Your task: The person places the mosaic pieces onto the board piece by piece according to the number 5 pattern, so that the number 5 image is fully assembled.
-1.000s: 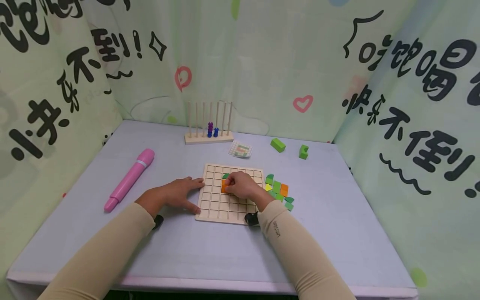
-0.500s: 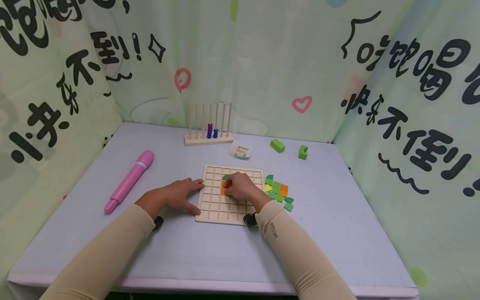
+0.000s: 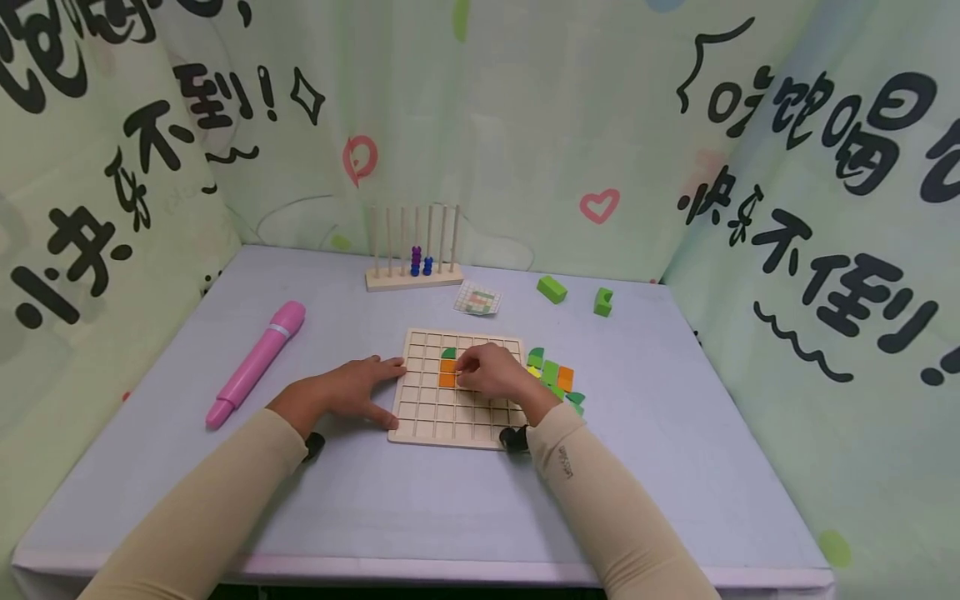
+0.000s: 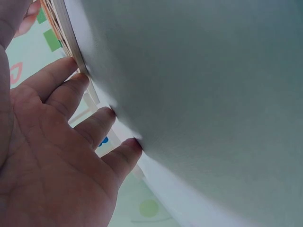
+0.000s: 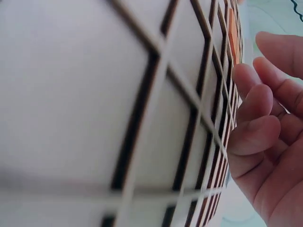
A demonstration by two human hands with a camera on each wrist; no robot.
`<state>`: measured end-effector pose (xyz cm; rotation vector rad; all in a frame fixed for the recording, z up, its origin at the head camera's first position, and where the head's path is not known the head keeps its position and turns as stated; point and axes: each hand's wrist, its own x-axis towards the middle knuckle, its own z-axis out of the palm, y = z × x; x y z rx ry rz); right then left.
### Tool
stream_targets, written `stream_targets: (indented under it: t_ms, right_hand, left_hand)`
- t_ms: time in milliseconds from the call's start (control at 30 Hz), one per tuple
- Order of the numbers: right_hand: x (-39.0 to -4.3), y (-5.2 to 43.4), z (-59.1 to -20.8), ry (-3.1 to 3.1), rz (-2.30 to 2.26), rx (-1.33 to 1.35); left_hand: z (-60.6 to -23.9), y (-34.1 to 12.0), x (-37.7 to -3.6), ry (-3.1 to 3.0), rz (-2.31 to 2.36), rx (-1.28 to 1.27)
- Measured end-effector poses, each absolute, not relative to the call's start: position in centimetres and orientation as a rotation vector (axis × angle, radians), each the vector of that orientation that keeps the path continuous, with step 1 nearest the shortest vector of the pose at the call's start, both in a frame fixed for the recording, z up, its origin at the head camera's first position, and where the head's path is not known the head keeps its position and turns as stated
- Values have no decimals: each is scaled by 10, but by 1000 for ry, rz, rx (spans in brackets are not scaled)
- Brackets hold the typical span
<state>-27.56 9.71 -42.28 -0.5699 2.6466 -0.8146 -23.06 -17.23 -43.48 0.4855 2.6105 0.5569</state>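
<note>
A wooden grid board (image 3: 424,411) lies in the middle of the table. On its cells sit two orange squares (image 3: 447,380), one above the other, with a green quarter-round piece (image 3: 448,353) just behind them. My left hand (image 3: 347,390) is spread along the board's left side; in the left wrist view its fingertips (image 4: 129,150) touch the edge. My right hand (image 3: 492,372) is over the board, right of the orange squares. The right wrist view shows its thumb and index finger apart, other fingers loosely curled, nothing between them.
Several loose green, orange and yellow pieces (image 3: 551,374) lie right of the board, partly behind the right wrist. Behind stand a peg counting frame (image 3: 414,281), a pattern card (image 3: 477,298) and green blocks (image 3: 552,289). A pink microphone-shaped toy (image 3: 258,362) lies left.
My right hand has let go of the orange squares and drawn slightly right, uncovering both squares. My left hand has stayed at the board's edge.
</note>
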Motion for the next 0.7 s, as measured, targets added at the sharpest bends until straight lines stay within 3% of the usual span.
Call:
stream_targets:
  t_ms: [700]
  right_hand:
    - [-284,206,-420,2706,-956,-214]
  left_hand:
    - [-437,-174,-231,2620,542,486]
